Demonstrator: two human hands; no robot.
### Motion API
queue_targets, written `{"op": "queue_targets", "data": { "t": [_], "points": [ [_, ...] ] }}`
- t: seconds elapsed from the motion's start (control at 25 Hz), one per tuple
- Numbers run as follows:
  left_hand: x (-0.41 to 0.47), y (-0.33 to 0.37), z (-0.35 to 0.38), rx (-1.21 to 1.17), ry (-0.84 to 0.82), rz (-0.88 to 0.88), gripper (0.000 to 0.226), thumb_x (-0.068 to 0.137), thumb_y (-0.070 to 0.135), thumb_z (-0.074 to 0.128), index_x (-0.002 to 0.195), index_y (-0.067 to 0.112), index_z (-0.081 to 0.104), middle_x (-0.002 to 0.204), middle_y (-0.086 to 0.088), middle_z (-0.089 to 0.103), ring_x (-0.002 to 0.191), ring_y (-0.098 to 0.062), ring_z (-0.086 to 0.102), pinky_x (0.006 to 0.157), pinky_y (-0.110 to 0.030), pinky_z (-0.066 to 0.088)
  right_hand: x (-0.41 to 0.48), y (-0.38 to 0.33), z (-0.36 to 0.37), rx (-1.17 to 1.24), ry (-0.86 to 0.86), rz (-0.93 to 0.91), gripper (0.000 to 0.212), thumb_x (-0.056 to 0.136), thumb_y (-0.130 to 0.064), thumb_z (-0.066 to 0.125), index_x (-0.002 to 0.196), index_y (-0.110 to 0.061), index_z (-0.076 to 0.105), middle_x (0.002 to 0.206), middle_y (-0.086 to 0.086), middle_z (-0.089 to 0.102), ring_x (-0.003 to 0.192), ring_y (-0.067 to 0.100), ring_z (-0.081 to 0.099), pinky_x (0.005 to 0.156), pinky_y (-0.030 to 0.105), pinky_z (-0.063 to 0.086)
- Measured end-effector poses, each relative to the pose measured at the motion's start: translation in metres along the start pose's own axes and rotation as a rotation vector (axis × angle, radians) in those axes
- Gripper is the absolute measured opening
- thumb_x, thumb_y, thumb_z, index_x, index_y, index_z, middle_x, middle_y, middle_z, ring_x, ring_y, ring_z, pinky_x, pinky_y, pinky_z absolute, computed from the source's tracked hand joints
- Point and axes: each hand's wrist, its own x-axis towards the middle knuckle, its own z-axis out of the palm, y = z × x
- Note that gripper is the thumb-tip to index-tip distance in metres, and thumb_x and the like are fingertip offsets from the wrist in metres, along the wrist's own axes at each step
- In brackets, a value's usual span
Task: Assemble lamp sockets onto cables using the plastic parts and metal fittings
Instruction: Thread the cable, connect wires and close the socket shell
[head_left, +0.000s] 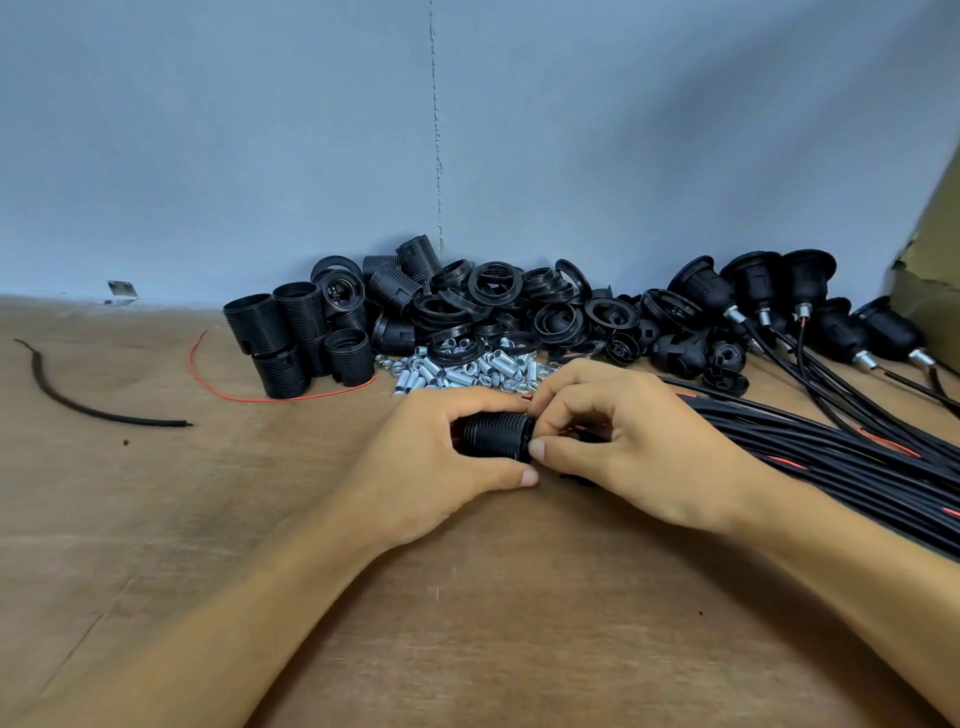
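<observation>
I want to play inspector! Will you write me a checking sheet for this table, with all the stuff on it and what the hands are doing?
Surface: brown wooden table, a bit scuffed.
Job's things: one threaded barrel in the hands; by the wall, heaps of spare barrels, black rings, caps and metal fittings; finished sockets at far right.
Clutter: loose red wire and black cable offcut on the left.
Hands: left hand grips the threaded barrel; right hand pinches its right end.
Cables: black cable bundle with red strands comes in from the right.
Surroundings: grey-blue wall, cardboard box, small metal bracket.
</observation>
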Motion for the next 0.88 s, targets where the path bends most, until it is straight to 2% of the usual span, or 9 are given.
{"op": "queue_targets", "data": {
  "t": [0.16,0.32,0.52,0.72,0.88],
  "points": [
    [0.001,0.001,0.001,0.031,0.038,0.004,0.05,0.068,0.02,0.094,0.111,0.036,0.076,0.106,0.021,0.075,0.102,0.002,0.069,0.096,-0.025,0.053,-0.002,0.001,0.009,-0.028,0.059,-0.011,0.011,0.087,-0.02,0.075,0.076,-0.022,0.074,0.106,-0.018,0.06,0.096,0.0,0.058,0.077,0.007,0.037],
    [0.0,0.0,0.001,0.005,0.071,-0.028,0.045,0.067,0.019,0.094,0.108,0.031,0.077,0.102,0.018,0.076,0.097,-0.001,0.071,0.094,-0.027,0.055,-0.003,0.008,0.005,-0.006,0.056,-0.008,0.007,0.086,-0.022,0.076,0.082,-0.028,0.077,0.109,-0.023,0.064,0.105,-0.003,0.059,0.089,0.011,0.042],
    [0.001,0.0,0.0,0.0,0.089,-0.044,0.046,0.066,0.019,0.094,0.108,0.029,0.078,0.102,0.016,0.077,0.097,-0.002,0.071,0.095,-0.03,0.056,-0.004,0.012,0.009,-0.035,0.112,-0.081,0.01,0.087,-0.016,0.075,0.085,-0.025,0.074,0.107,-0.029,0.066,0.104,-0.002,0.062,0.084,0.006,0.041],
    [0.001,0.003,0.003,0.028,0.11,-0.049,0.046,0.065,0.021,0.095,0.107,0.029,0.079,0.097,0.017,0.077,0.092,0.001,0.071,0.09,-0.024,0.055,-0.004,0.009,0.013,-0.105,0.154,-0.092,0.009,0.089,-0.011,0.073,0.082,-0.018,0.072,0.1,-0.017,0.068,0.097,0.003,0.062,0.076,0.007,0.039],
    [0.0,0.006,0.006,0.108,0.1,-0.017,0.042,0.066,0.023,0.094,0.104,0.032,0.08,0.094,0.019,0.077,0.089,0.002,0.069,0.085,-0.022,0.053,-0.005,0.004,0.018,-0.111,0.162,-0.054,0.008,0.089,-0.009,0.073,0.082,-0.014,0.072,0.104,-0.011,0.06,0.099,0.005,0.057,0.082,0.007,0.038]
  ]
}}
